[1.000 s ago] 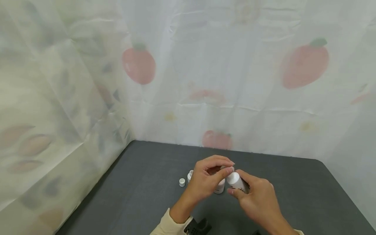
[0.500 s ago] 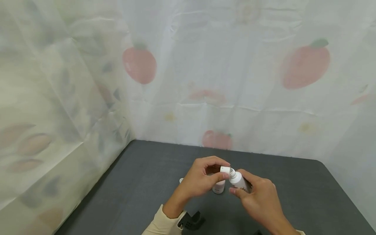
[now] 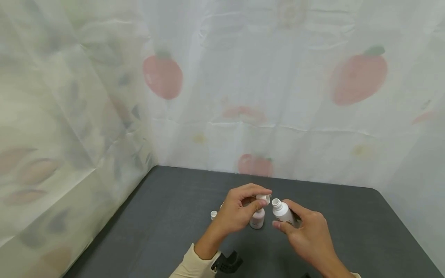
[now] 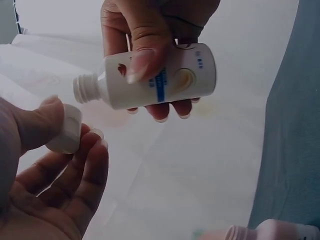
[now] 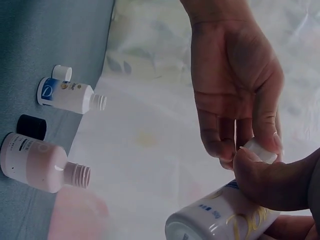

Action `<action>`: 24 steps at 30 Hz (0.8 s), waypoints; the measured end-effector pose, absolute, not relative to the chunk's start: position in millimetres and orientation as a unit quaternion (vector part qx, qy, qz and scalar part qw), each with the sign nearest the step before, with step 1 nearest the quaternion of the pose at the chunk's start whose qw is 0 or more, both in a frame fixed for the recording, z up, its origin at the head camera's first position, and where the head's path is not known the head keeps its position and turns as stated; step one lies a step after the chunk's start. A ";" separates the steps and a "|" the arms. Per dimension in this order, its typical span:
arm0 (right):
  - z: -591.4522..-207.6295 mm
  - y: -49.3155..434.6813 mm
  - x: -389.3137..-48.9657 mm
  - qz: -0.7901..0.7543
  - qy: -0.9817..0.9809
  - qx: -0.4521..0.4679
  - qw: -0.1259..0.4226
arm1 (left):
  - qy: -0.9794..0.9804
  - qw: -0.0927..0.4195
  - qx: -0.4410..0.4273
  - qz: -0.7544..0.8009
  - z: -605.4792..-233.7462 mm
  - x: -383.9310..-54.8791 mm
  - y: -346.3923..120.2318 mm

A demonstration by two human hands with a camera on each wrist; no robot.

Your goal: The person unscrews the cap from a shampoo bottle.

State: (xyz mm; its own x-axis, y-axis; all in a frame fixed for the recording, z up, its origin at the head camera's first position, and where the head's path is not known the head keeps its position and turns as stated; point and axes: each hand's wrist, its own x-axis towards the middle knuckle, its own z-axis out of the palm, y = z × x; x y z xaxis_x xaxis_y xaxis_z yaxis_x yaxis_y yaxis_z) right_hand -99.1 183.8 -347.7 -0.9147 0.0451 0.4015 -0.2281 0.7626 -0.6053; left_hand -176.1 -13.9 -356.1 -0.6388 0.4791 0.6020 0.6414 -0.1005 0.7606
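Note:
Between thumb and fingers my left hand pinches a white screw cap, held just off the neck of a white bottle. My right hand grips that white bottle round its body, tilted, its threaded neck bare and pointing toward the cap. Gold lettering and a blue band show on its side. Below the left hand, an uncapped pink bottle stands on the table, partly hidden by that hand in the head view.
A black cap lies beside the pink bottle. Farther left are an uncapped white bottle with a blue label and its neighbouring white cap. The dark grey table ends at fruit-printed sheeting behind and on the left.
The cap came off the white bottle's neck and now sits apart from it in my left hand, which has shifted slightly left. The right hand keeps holding the bottle in nearly the same place.

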 end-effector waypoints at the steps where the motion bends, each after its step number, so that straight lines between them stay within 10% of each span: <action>1: -348.4 184.6 -99.1 0.342 -0.917 0.049 0.201 | -0.666 0.069 -0.416 -0.615 -356.9 -175.7 -13.3; 24: -359.5 198.6 -103.6 0.399 -0.887 0.057 0.227 | -0.690 0.079 -0.356 -0.625 -372.3 -171.7 14.4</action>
